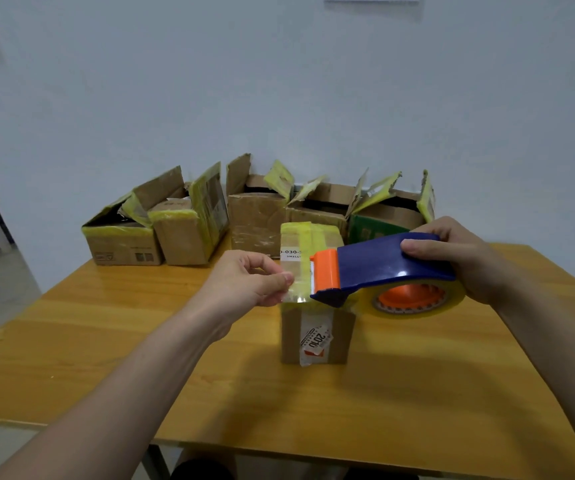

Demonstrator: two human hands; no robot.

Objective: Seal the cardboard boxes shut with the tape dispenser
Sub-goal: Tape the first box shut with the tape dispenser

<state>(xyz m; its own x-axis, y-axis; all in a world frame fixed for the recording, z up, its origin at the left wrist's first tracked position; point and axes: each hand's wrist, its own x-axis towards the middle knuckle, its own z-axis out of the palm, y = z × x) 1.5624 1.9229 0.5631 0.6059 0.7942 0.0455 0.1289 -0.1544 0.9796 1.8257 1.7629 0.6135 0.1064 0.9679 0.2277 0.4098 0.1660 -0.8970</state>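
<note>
Head view. The near box [317, 329] stands closed on the worktop [106, 341] in front of the person, its top banded with yellowed tape. The right hand [459, 258] holds the dispenser [383, 268] just above the box's near top edge, its grip clamped over the blue hood with the fingers curled on top. The left hand [248, 282] pinches the tape end [296, 289] between thumb and fingers beside the orange blade guard, so this grip is closed on the tape. A short clear strip spans from hand to dispenser; whether it touches the box cannot be told. Behind, along the wall, five open boxes [189, 233] stand in a row with flaps raised. Judged progress: early. One box is in hand, its fresh strip apparently not yet laid; the five rear boxes are left to close and tape.
</note>
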